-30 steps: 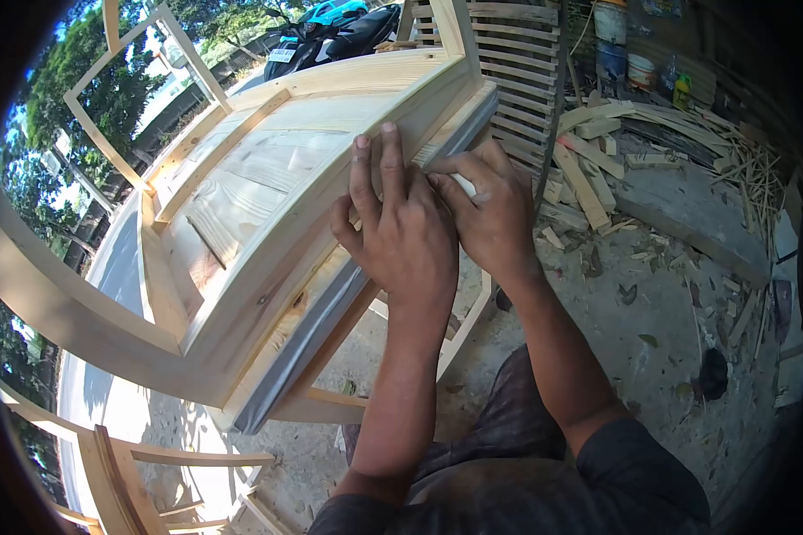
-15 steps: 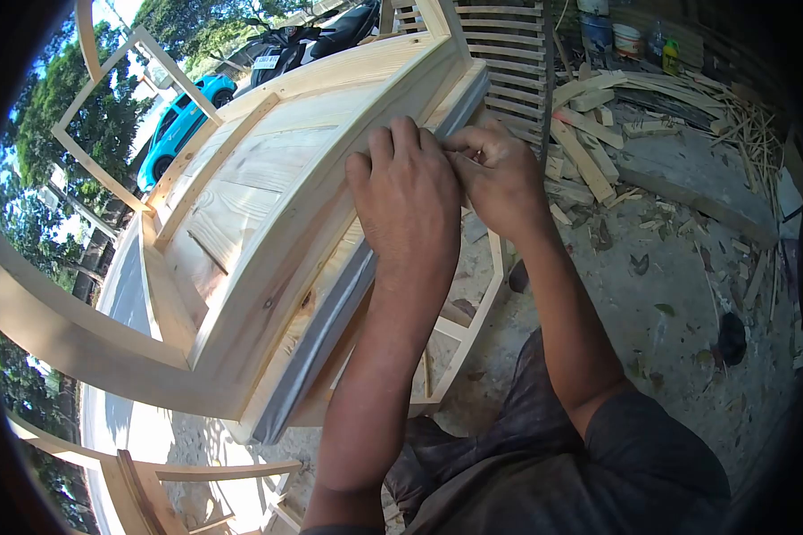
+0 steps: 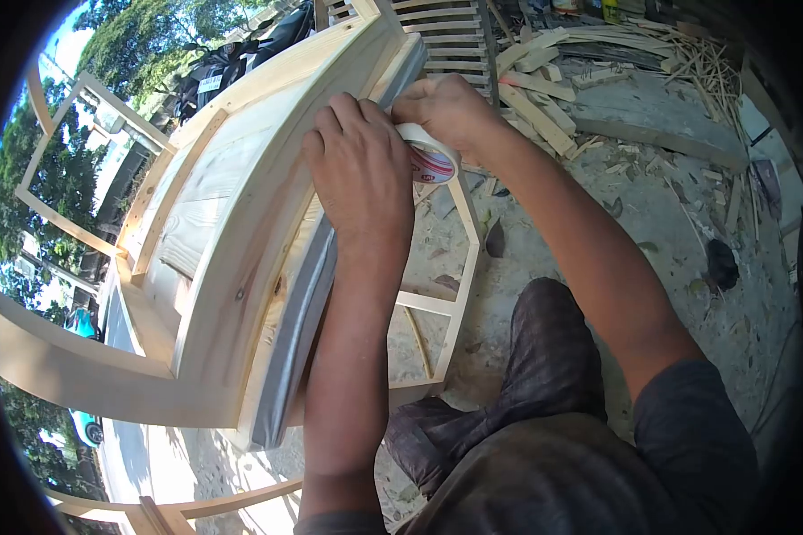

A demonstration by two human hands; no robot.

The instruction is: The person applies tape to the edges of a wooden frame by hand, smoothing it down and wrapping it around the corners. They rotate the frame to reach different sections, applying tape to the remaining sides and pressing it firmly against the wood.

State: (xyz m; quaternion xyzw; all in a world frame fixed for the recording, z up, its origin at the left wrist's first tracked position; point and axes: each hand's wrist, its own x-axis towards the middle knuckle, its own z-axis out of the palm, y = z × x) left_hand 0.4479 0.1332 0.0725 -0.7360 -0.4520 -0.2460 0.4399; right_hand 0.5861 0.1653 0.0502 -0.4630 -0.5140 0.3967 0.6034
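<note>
Left hand: your left hand lies palm down on the edge of the pale wooden door panel, fingers pressed together and flat against the wood, pinching nothing.
Right hand: your right hand sits just beside the left one, on its far side, and its grip is closed on the roll of tape.
Roll of tape: white, with red print on its side; it stands on edge between your two hands, touching the right palm and close against the left thumb side.
Grey strip: a grey band of tape runs along the panel's narrow edge from under your left hand down towards your body.
Door panel: tilted, its long edge passing under both hands; raised framing shows on its face.
Below the grip: a light wooden frame stands on the dusty ground under your forearms.
Beyond the grip: a slatted wooden piece and a heap of timber offcuts lie past your right hand.
Near you: your knee in dark trousers is bent below your right forearm.
</note>
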